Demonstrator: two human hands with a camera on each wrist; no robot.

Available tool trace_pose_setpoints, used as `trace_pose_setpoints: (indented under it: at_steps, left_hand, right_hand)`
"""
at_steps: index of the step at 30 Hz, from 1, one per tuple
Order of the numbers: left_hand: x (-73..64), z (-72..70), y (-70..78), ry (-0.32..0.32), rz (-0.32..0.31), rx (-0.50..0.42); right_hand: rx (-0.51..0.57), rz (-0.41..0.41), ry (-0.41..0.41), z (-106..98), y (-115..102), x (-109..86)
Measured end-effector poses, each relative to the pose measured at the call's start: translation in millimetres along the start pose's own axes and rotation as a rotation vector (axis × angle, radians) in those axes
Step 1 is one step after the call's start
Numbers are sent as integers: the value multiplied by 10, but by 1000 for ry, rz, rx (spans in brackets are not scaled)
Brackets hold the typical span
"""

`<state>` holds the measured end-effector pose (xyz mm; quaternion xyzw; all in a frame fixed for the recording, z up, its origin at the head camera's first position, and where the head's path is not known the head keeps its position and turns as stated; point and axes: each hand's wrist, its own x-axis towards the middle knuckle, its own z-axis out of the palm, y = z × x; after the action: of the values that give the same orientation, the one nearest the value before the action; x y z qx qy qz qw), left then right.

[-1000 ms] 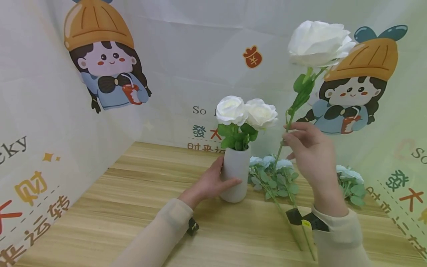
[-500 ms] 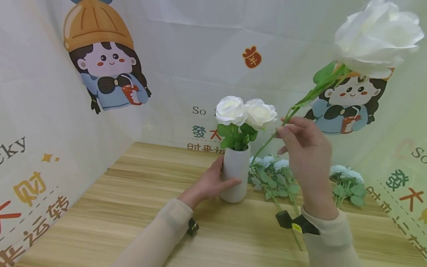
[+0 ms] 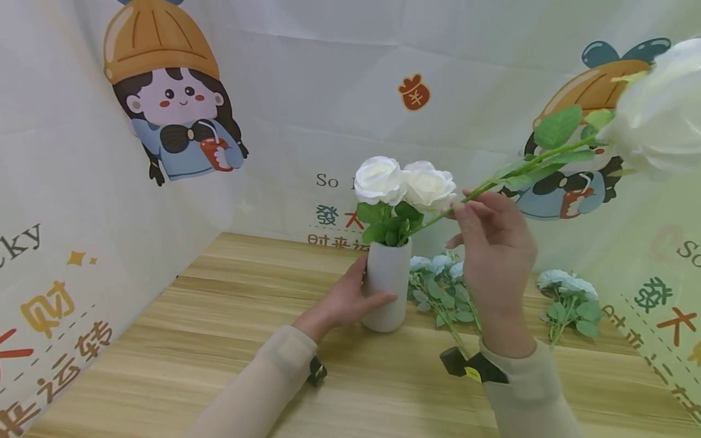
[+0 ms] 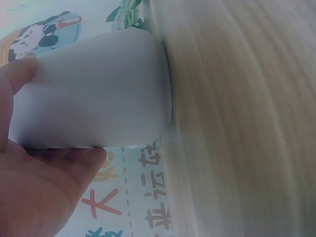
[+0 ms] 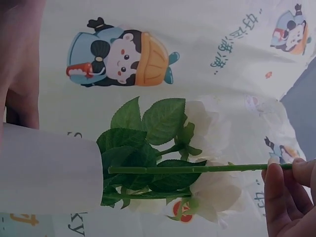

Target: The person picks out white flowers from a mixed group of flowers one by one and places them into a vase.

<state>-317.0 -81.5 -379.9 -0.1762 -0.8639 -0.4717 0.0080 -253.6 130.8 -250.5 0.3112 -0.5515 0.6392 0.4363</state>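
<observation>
My left hand [image 3: 342, 298] grips a white vase [image 3: 386, 289] upright on the table, thumb across its front. In the left wrist view, the hand [image 4: 44, 182] wraps the vase's side. Two white roses [image 3: 379, 180] with green leaves stand in the vase. My right hand [image 3: 501, 261] pinches the long green stem [image 5: 227, 168] of another white rose [image 3: 662, 112] between thumb and fingertips. This rose tilts, its bloom up at the right, partly out of the head view. Its cut stem end lies right at the vase mouth, over the leaves in the right wrist view.
Pale blue flowers [image 3: 438, 266] on green stems lie on the wooden table [image 3: 219, 340] right of the vase. Another pale blue bunch [image 3: 569, 292] lies farther right. A printed cloth backdrop [image 3: 306, 91] encloses the table's back and sides.
The held rose has tipped over to the right, its bloom passing the view's edge, while its stem end has come left to the vase mouth. The right hand has shifted left; the left has stayed.
</observation>
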Motion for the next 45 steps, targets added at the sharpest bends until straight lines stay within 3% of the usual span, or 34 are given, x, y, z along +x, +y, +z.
trace_pose_setpoints:
  at_steps: [7,16,24,27,31,40,45]
  left_hand:
    - [9,0,-4,1,0,8]
    - [12,5,-28,5,8,-9]
    - [4,1,-23,6,12,-12]
    - [3,2,-19,9,10,-3]
    - [5,4,-14,11,18,-2]
    - [20,12,-15,19,22,-11]
    - [24,15,-18,14,13,-8]
  right_hand:
    - [3,15,-5,24,84,-20]
    - [-183,158,-91,100,321,-107]
    - [-553,247,-220,105,503,-173]
    - [-631,294,-297,98,550,-185]
    - [-666,343,-379,99,604,-211]
    - [-744,413,-447,90,641,-220]
    - [-724,450,-416,66,571,-161]
